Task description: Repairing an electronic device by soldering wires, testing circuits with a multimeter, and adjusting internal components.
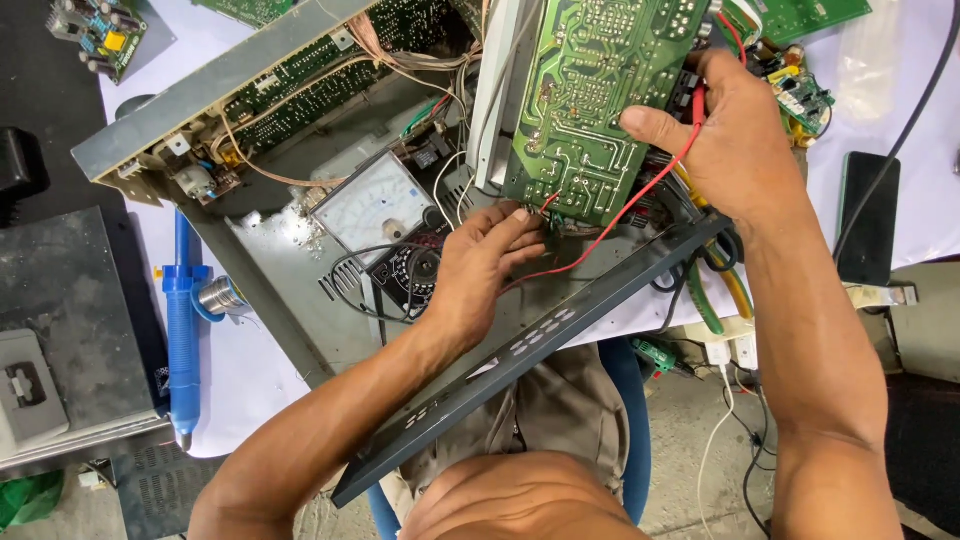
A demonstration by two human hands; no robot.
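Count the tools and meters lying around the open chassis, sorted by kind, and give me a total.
Analog multimeter: 1
Blue desoldering pump: 1
Solder spool: 1
Green-handled pliers: 1
Total: 4

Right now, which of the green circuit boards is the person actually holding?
The large green circuit board at top centre, solder side up: the right hand grips its edge and the left hand touches its lower edge. The other boards lie untouched.

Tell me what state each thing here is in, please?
Metal chassis: opened, insides bare.
Green circuit board: lifted, tilted up, solder side showing.
Right hand: gripping the board's edge.
Left hand: fingertips at the board's lower edge.
Analog meter: lying face up.
Blue solder pump: lying unused.
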